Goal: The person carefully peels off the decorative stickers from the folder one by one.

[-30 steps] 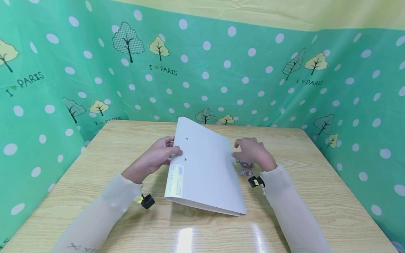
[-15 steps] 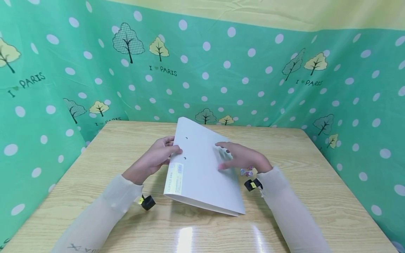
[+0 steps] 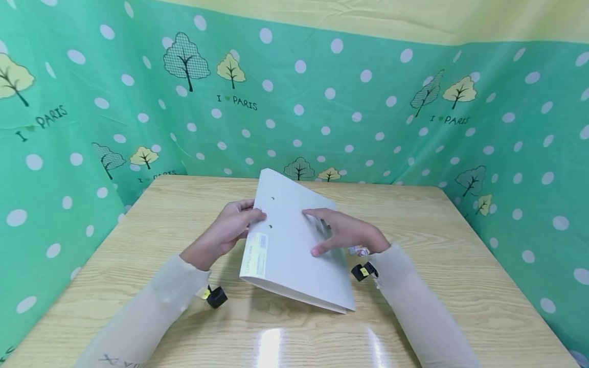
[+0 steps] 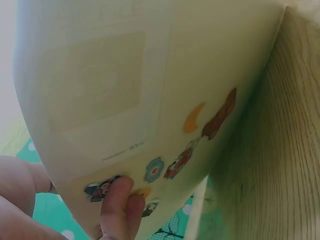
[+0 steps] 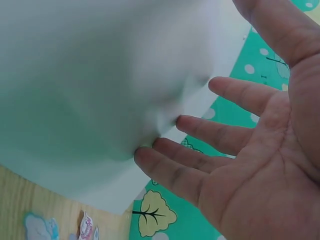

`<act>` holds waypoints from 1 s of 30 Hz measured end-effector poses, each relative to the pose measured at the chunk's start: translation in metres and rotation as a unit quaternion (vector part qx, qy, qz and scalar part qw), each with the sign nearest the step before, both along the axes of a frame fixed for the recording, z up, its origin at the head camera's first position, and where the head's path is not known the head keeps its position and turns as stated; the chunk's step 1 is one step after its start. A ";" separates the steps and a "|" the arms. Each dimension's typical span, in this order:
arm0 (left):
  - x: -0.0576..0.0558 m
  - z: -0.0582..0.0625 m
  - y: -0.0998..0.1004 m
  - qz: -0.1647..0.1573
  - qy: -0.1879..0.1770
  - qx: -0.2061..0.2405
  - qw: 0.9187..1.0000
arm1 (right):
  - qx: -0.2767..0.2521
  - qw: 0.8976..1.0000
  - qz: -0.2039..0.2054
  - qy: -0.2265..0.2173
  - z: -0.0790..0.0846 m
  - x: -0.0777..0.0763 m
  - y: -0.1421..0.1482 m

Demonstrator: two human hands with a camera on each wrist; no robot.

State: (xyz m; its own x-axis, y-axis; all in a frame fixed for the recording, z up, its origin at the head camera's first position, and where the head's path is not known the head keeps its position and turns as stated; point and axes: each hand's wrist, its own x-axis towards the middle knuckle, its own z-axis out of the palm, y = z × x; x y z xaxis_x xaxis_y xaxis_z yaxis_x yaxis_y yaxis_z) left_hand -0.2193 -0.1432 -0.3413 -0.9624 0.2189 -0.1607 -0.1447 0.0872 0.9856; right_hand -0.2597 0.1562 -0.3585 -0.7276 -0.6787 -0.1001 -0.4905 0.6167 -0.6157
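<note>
A white clip file folder (image 3: 294,266) stands tilted on the table, with a yellow label (image 3: 254,255) at its lower left and two holes in its face. My left hand (image 3: 225,227) grips its left edge, thumb on the near face, fingers behind. On the far side, the left wrist view shows several colourful stickers, among them a blue flower (image 4: 154,169) and an orange crescent (image 4: 193,118); my left fingertips (image 4: 117,195) lie beside and over some. My right hand (image 3: 345,228) spreads its fingers against the near face, fingertips (image 5: 145,155) touching it.
Small colourful stickers (image 3: 361,250) lie on the wooden table (image 3: 437,286) right of the folder, partly behind my right wrist. A green dotted curtain (image 3: 294,117) closes off the back and sides. Black wrist cameras hang below both cuffs.
My right hand has moved left from beside the table stickers onto the folder's near face, its fingers spreading. My left hand keeps its grip; the folder has tilted slightly.
</note>
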 end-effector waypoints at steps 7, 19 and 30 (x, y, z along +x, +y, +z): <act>0.003 0.002 0.000 -0.011 0.006 0.057 0.998 | 0.007 1.000 0.014 0.016 -0.002 0.001 -0.003; 0.015 0.015 0.004 -0.040 -0.014 0.208 0.977 | -0.025 1.000 -0.015 -0.011 -0.004 -0.004 0.000; 0.023 0.022 0.007 -0.127 0.070 0.240 0.960 | -0.075 0.997 -0.011 -0.007 0.000 -0.006 0.004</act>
